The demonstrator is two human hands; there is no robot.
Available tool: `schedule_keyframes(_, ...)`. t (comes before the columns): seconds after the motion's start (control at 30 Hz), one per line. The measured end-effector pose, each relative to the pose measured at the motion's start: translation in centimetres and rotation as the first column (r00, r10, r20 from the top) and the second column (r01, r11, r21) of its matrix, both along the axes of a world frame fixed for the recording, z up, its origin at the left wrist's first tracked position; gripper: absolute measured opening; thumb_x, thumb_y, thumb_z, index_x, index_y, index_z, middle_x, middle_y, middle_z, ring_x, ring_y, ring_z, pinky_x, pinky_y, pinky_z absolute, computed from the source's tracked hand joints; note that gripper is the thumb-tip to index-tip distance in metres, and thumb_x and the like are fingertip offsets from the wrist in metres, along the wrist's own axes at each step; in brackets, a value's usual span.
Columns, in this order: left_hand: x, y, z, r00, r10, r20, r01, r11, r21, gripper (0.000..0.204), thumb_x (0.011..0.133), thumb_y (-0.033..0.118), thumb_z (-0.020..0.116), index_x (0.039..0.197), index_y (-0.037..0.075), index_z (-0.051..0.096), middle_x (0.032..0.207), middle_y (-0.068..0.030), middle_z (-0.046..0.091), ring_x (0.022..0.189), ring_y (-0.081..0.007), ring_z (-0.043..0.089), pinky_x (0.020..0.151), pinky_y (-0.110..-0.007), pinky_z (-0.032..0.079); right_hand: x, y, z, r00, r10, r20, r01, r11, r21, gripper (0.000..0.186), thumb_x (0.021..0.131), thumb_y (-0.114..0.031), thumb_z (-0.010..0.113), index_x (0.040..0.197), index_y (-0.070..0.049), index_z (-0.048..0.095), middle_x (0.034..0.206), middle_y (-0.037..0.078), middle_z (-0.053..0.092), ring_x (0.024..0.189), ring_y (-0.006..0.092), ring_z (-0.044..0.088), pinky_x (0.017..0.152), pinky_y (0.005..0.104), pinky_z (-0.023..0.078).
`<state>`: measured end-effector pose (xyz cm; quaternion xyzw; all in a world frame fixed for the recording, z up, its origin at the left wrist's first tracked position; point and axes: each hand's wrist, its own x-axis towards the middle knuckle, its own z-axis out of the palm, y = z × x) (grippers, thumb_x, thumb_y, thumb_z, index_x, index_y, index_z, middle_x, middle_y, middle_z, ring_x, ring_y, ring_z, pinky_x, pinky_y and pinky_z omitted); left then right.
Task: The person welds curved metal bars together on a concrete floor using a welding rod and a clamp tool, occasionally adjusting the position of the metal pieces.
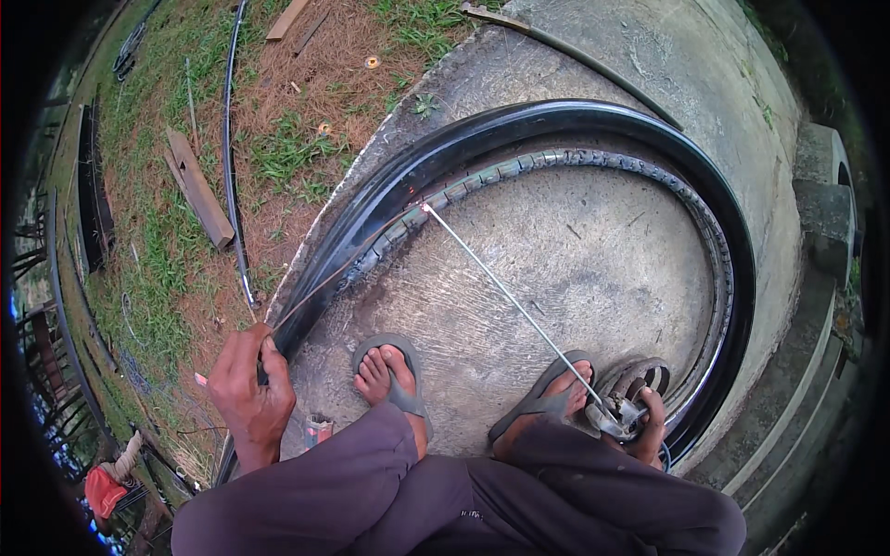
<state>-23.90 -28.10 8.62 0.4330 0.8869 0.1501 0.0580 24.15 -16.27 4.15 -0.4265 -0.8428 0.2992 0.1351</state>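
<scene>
My left hand is closed in a pinch on a thin brown metal rod, which slants up and right toward a small glowing spot on the curved work. On the right, my right hand grips a silver welding electrode holder, its fingers partly hidden. A long pale welding electrode reaches from the holder up and left, its tip at the glowing spot. That spot lies on a bent, segmented inner strip, just inside a glossy black curved tube lying on the concrete.
My sandalled feet stand inside the curve on a concrete slab. A dark bar lies beyond it. Grass holds a wooden board and a long black pipe. Concrete steps rise at right; a red cloth hangs lower left.
</scene>
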Motion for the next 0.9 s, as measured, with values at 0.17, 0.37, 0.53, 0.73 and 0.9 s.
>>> schedule_keyframes(0.17,0.1,0.1,-0.3,1.000,0.005,0.012,-0.005,1.000,-0.001,0.018,0.084,-0.002,0.060,0.101,0.000,0.068,0.083,-0.0151,0.063,0.069,-0.0325,0.062,0.062,-0.041,0.047,-1.4,0.6,1.2,0.997,0.032,0.075,-0.035,0.999,0.039,0.087,0.071,-0.019,0.088,0.141,0.006,0.042,0.117,0.028,0.061,0.097,0.0386,0.066,0.088,0.0439,0.051)
schedule_keyframes(0.37,0.0,0.0,-0.4,1.000,-0.004,0.020,0.004,1.000,-0.012,0.018,0.084,-0.002,0.061,0.100,0.000,0.068,0.083,-0.0154,0.063,0.069,-0.0333,0.063,0.062,-0.041,0.047,-1.3,0.4,1.3,0.998,-0.014,0.061,0.018,0.998,-0.065,0.090,0.069,-0.015,0.088,0.142,0.005,0.041,0.119,0.028,0.060,0.098,0.0398,0.065,0.089,0.0451,0.050)
schedule_keyframes(0.53,-0.1,0.0,-0.3,1.000,-0.008,0.026,0.008,1.000,-0.017,0.018,0.085,-0.002,0.060,0.101,0.000,0.068,0.083,-0.0160,0.063,0.070,-0.0344,0.063,0.063,-0.042,0.048,-1.5,0.7,1.2,0.999,0.019,0.033,-0.017,0.998,-0.053,0.089,0.070,-0.015,0.088,0.143,0.004,0.040,0.119,0.028,0.060,0.096,0.0386,0.065,0.088,0.0439,0.051)
schedule_keyframes(0.73,0.0,0.1,-0.6,0.999,0.012,0.043,-0.011,1.000,-0.006,0.018,0.085,-0.003,0.060,0.101,0.000,0.067,0.083,-0.0158,0.063,0.070,-0.0341,0.063,0.062,-0.041,0.047,-0.4,0.0,-0.2,0.997,-0.018,-0.070,0.016,1.000,-0.023,0.085,0.073,-0.018,0.089,0.140,0.006,0.042,0.118,0.028,0.060,0.094,0.0366,0.066,0.085,0.0418,0.052)
schedule_keyframes(0.9,-0.1,0.0,-0.3,1.000,0.007,0.029,-0.007,1.000,-0.008,0.018,0.084,-0.003,0.060,0.100,0.000,0.067,0.083,-0.0157,0.062,0.069,-0.0336,0.062,0.062,-0.041,0.046,-0.4,0.3,0.1,1.000,0.003,-0.001,-0.003,1.000,-0.003,0.086,0.072,-0.020,0.089,0.140,0.007,0.043,0.121,0.028,0.060,0.098,0.0371,0.066,0.088,0.0422,0.052)
